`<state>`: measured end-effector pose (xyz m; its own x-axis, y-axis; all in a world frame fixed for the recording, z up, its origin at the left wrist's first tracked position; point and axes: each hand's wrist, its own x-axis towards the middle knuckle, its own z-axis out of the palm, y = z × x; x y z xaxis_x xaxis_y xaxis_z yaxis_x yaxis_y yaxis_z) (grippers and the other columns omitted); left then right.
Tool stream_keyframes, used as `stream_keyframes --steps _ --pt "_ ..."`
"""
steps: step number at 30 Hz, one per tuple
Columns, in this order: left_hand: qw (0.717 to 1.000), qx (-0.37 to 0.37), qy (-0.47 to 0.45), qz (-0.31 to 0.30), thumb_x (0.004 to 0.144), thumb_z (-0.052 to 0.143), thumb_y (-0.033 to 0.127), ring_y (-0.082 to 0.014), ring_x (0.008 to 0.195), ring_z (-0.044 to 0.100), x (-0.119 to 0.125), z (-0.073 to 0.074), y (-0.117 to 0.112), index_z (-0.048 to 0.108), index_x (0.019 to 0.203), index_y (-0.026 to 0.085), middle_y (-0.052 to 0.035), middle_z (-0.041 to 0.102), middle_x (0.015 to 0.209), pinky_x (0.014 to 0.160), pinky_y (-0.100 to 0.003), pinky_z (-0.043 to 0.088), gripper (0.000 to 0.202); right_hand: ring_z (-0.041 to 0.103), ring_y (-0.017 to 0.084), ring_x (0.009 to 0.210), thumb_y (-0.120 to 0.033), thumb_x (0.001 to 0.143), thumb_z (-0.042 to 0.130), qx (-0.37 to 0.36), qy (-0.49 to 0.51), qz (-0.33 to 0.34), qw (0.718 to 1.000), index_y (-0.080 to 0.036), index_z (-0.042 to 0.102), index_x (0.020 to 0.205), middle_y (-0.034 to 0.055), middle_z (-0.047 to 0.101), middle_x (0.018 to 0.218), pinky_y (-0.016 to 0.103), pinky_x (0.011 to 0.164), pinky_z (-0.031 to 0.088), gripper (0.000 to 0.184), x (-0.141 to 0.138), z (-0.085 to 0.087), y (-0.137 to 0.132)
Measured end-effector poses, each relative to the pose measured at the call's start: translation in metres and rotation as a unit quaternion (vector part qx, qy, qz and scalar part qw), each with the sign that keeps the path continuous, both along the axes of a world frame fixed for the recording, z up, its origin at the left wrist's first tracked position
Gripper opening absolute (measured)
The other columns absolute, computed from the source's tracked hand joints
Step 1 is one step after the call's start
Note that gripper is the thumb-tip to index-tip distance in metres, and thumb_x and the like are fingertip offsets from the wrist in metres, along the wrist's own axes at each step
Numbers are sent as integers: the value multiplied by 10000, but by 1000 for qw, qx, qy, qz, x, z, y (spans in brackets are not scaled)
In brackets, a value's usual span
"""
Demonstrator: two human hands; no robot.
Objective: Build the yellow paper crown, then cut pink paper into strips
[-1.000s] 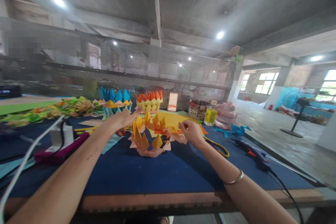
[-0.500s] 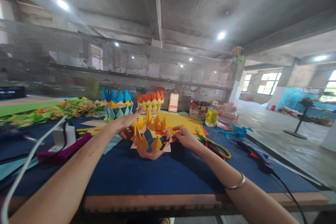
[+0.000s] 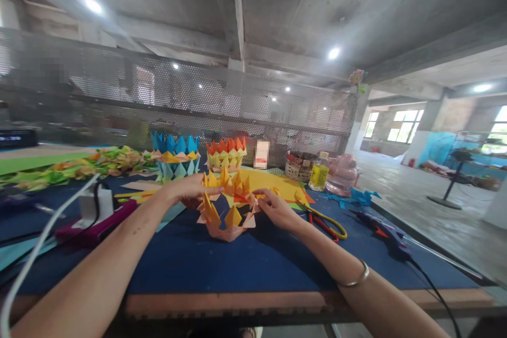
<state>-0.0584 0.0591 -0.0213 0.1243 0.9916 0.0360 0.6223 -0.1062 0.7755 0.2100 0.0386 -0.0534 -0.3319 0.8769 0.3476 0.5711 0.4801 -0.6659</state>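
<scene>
A ring of folded paper, peach below with yellow-orange points above, forms a paper crown (image 3: pixel 228 233) at the middle of the blue mat (image 3: pixel 245 272). My left hand (image 3: pixel 194 188) grips its left side, thumb on the inside and fingers round the outside. On the opposite side my right hand (image 3: pixel 273 208) pinches the crown's edge between thumb and fingers. Behind it lie yellow paper sheets (image 3: pixel 283 182). Scissors (image 3: pixel 327 223) with red and yellow handles rest just right of my right hand.
A glue gun (image 3: pixel 386 235) lies at the right, its cord over the table edge. Behind stand a blue paper crown (image 3: pixel 176 156), a red-and-yellow one, a basket (image 3: pixel 299 166), a bottle (image 3: pixel 319 173) and a pink jar (image 3: pixel 341 177). A purple power strip (image 3: pixel 95 224) sits left.
My left hand has come down from above the crown's far left rim, and its thumb now lies inside the ring. My right hand has shifted slightly left along the edge.
</scene>
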Motion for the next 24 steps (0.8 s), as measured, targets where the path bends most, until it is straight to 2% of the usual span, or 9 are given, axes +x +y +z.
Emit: stream_keyframes --steps 4,9,14,18,24 --pt "998 -62 -3 -16 931 586 354 -183 866 646 1 3 -3 579 1165 149 -64 632 1080 731 -359 560 312 623 153 754 -236 920 431 19 17 7 1000 -176 605 1106 12 653 789 285 705 449 261 -2 1 0" --pt "998 -31 -39 -37 925 595 342 -209 934 639 4 13 -7 587 1162 148 -66 625 1122 786 -391 550 306 607 129 663 -314 943 416 35 35 -7 999 -180 613 1066 -19 626 695 256 651 460 269 -3 -1 1" --pt "995 -27 -81 -43 929 587 351 -211 958 636 -1 10 -2 576 1187 154 -78 618 1151 810 -407 544 324 590 118 589 -331 996 388 46 23 -129 990 -156 597 1060 -24 604 676 267 608 482 280 6 4 8" --pt "994 -43 -89 -43 922 596 356 -232 981 630 -8 3 5 582 1185 151 -70 613 1164 821 -415 541 334 630 143 733 -385 975 493 43 -46 -219 974 -145 609 1050 14 647 842 335 715 527 276 18 9 15" --pt "990 -55 -108 -70 920 601 348 -230 969 634 -13 -5 15 591 1171 147 -66 619 1155 810 -406 545 322 641 177 903 -352 928 588 5 -201 -218 955 -146 644 980 49 665 1004 388 824 530 219 22 4 16"
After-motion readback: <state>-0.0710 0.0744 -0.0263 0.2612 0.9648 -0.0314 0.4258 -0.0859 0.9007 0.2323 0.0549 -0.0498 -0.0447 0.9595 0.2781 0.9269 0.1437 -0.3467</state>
